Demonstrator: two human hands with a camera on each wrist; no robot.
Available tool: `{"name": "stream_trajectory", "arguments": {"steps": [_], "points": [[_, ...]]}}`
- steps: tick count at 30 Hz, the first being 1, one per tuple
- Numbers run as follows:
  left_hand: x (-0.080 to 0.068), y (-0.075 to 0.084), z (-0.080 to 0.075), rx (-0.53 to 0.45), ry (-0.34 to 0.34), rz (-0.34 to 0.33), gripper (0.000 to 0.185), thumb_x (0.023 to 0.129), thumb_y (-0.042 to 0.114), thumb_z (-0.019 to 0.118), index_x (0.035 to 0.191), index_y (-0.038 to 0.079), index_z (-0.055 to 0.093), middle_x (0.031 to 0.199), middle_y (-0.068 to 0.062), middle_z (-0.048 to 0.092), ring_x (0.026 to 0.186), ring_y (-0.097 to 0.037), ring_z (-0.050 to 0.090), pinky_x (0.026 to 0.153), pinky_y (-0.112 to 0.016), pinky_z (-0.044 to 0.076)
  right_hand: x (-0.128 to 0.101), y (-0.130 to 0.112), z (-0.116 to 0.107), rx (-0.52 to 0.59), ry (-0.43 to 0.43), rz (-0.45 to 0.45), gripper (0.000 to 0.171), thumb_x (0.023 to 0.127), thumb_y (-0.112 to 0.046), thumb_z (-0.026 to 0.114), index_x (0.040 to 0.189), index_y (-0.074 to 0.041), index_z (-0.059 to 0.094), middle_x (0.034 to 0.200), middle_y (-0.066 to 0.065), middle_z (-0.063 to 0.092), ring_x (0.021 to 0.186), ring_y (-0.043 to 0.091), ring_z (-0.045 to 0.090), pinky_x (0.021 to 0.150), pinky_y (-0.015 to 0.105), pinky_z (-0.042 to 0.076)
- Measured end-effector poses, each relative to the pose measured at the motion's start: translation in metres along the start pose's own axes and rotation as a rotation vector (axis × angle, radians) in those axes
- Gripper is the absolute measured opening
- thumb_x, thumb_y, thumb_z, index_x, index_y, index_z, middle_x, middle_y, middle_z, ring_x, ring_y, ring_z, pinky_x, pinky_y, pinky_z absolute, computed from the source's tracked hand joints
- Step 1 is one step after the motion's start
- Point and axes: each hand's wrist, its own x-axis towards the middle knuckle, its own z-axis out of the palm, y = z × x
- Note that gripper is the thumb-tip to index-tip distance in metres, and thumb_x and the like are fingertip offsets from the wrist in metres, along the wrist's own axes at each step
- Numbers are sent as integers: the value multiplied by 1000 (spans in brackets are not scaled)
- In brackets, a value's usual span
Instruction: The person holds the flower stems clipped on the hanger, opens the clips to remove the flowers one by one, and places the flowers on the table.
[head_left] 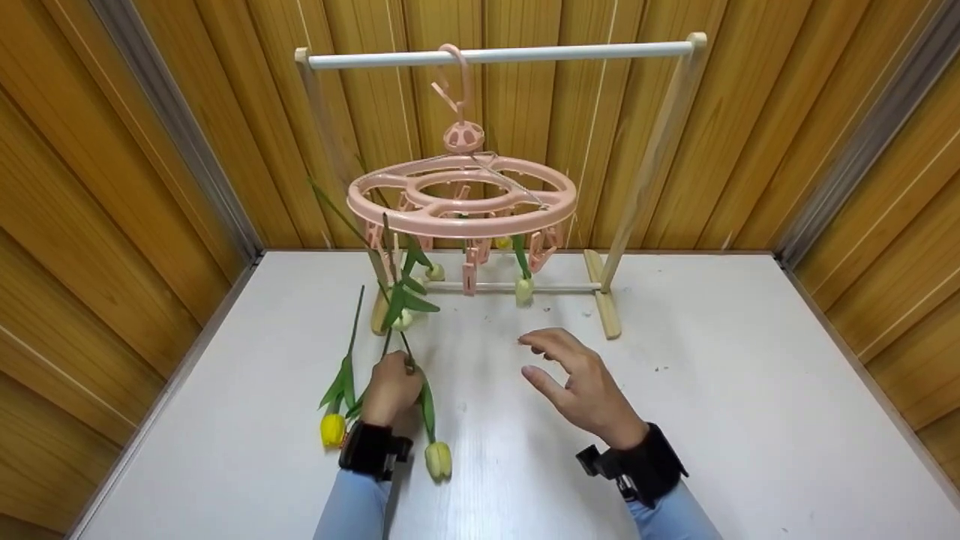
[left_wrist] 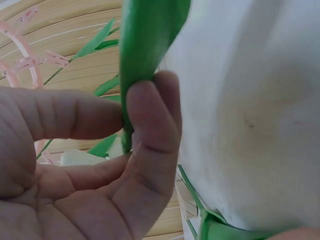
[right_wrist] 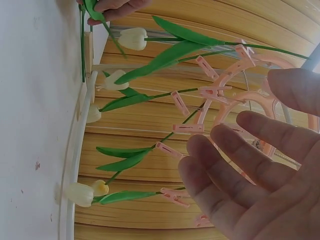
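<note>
The left hand point(head_left: 391, 384) is gripping: its thumb and fingertips pinch the green stem and leaf base of a pale tulip point(head_left: 438, 460). That flower's head is on the near side of the left hand, a little to its right; whether the head touches the table cannot be told. The right hand point(head_left: 581, 386) is held open above the table, well apart from the left, with its thumb away from its gently bent fingers.

Just left of the left hand, a yellow tulip point(head_left: 333, 431) lies on the white table point(head_left: 750, 412), its stem pointing away from the person. A bit of orange-red beside it is mostly hidden by the left wristband point(head_left: 367, 448).

Directly beyond the left hand, a white tulip point(head_left: 403, 321) hangs head down, its leaves spread above the bloom. Ahead of the right hand and somewhat to its left hangs another white bloom point(head_left: 523, 291). Farther off, between the two hands, a peg point(head_left: 469, 277) dangles from a round pink hanger point(head_left: 559, 217), which is higher than both hands. The hanger hooks over a white rod point(head_left: 585, 52), carried by a wooden frame point(head_left: 652, 165) whose right foot stands beyond the right hand.
</note>
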Motion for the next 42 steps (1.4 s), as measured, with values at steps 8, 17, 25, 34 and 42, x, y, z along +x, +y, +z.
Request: {"name": "stream_trajectory", "arguments": {"steps": [8, 17, 25, 34, 42], "points": [[1, -3, 1, 47, -75, 35, 42, 80, -1, 61, 120, -16, 63, 100, -23, 70, 83, -29, 63, 68, -38, 54, -1, 3, 2, 6, -21, 12, 33, 96, -8, 73, 128, -4, 68, 124, 7, 68, 106, 21, 66, 87, 37, 56], [1, -2, 2, 59, -164, 58, 54, 76, -3, 68, 128, -15, 58, 103, -23, 69, 84, -29, 64, 70, -40, 56, -2, 13, 13, 29, -55, 36, 32, 97, -9, 72, 127, 0, 68, 124, 11, 68, 103, 23, 67, 89, 40, 57], [0, -3, 3, 43, -201, 52, 58, 77, -9, 66, 134, -12, 57, 119, -27, 66, 100, -35, 64, 81, -47, 57, -4, 17, 18, 32, -66, 38, 30, 99, -10, 70, 127, 0, 68, 123, 11, 69, 102, 25, 67, 88, 40, 56], [2, -5, 6, 51, -236, 75, 68, 74, -13, 65, 141, -11, 53, 123, -26, 65, 110, -38, 62, 88, -49, 55, -4, 17, 18, 36, -83, 68, 30, 99, -12, 70, 127, -1, 68, 124, 11, 68, 104, 28, 67, 89, 42, 56], [3, -7, 5, 45, -254, 122, 70, 74, -17, 59, 143, -11, 51, 128, -27, 62, 114, -41, 61, 94, -52, 52, -5, 21, 28, 34, -130, 90, 30, 101, -16, 67, 128, -3, 67, 127, 11, 67, 106, 26, 66, 87, 43, 55]]}}
